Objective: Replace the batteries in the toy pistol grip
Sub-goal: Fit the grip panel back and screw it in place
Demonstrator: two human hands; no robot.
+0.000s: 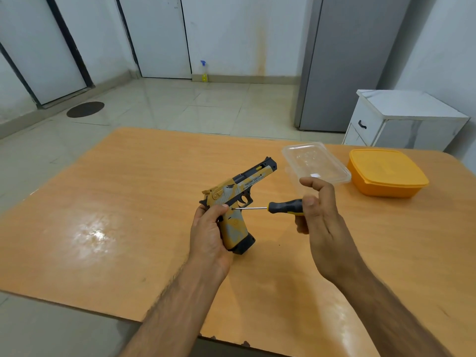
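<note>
The wooden surface [128, 202] carries an orange box [386, 176] and a clear lid [315, 161] at the far right. Above the surface, the left hand [208, 233] grips the toy pistol [238, 197] by its grip, barrel pointing away. The right hand [319, 215] pinches a screwdriver [283, 206], whose tip touches the grip's top.

I hold the toy pistol [238, 199] in my left hand [208, 233] above the middle of the surface [108, 202]. To its right, my right hand [322, 225] holds the screwdriver [273, 206], tip at the grip. Far right on the surface lies a lid [315, 163], with a lidded container [386, 175] just right of it.
</note>
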